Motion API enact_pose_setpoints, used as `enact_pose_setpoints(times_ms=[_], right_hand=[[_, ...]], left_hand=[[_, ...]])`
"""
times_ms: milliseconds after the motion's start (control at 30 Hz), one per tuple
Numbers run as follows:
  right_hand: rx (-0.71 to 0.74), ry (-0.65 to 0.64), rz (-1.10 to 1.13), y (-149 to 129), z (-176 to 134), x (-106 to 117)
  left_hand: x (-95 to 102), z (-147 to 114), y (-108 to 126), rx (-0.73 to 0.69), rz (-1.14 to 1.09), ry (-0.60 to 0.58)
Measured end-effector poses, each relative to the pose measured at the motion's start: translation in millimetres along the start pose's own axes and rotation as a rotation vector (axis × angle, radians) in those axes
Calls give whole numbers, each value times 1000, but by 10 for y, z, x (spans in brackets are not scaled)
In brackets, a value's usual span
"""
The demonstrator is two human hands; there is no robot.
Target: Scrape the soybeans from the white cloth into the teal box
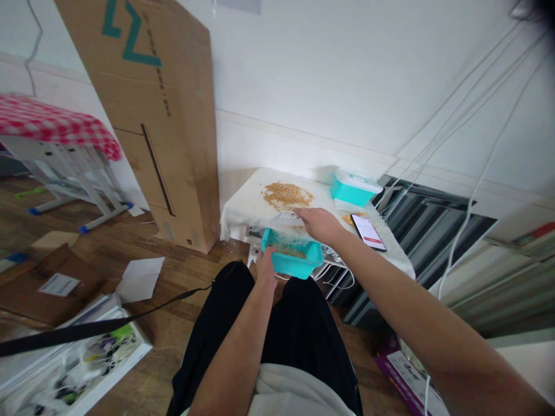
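Observation:
My left hand [266,266] grips the left side of a teal plastic bin [299,267], which I hold just below the table's front edge. Golden kernels [290,251] lie inside the bin. Above it, my right hand [319,224] is closed on a flat white piece [284,216] at the table edge; its exact kind is unclear. A pale blur of small grains [291,234] shows between that hand and the bin. Behind the hand, a spread of yellow-brown kernels [286,195] lies on the white cloth [245,199].
A teal box with a white lid [355,188] stands at the table's back right. Nearer lies a phone [368,232] with its screen lit. A tall cardboard box [173,115] leans left of the table. White cables [466,214] hang at the right.

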State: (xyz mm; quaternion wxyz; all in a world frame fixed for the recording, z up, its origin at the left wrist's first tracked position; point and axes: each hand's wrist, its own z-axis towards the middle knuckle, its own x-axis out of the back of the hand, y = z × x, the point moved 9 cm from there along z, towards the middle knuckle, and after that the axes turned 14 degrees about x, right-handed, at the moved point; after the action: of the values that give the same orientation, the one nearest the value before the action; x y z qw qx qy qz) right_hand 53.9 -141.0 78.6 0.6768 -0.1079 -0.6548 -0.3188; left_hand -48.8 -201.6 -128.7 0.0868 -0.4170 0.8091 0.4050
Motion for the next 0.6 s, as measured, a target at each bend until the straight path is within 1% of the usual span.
enact_pose_setpoints(times_ms=[67, 167, 267, 333, 433, 533, 600], right_hand=[[-30, 23, -4, 65, 21, 41], [-92, 97, -36, 238, 96, 176], [-179, 158, -90, 512, 227, 303], [-234, 156, -112, 712, 345, 307], [-230, 90, -92, 896, 551, 149], [-165, 12, -52, 898, 685, -80], [-145, -9, -43, 861, 695, -175]], left_hand=[[6, 35, -11, 8, -5, -7], [24, 93, -25, 10, 6, -20], [59, 152, -45, 22, 9, -14], [72, 180, -56, 37, 9, -9], [67, 200, -49, 47, 14, -10], [67, 215, -35, 41, 20, 1], [59, 223, -28, 23, 20, -9]])
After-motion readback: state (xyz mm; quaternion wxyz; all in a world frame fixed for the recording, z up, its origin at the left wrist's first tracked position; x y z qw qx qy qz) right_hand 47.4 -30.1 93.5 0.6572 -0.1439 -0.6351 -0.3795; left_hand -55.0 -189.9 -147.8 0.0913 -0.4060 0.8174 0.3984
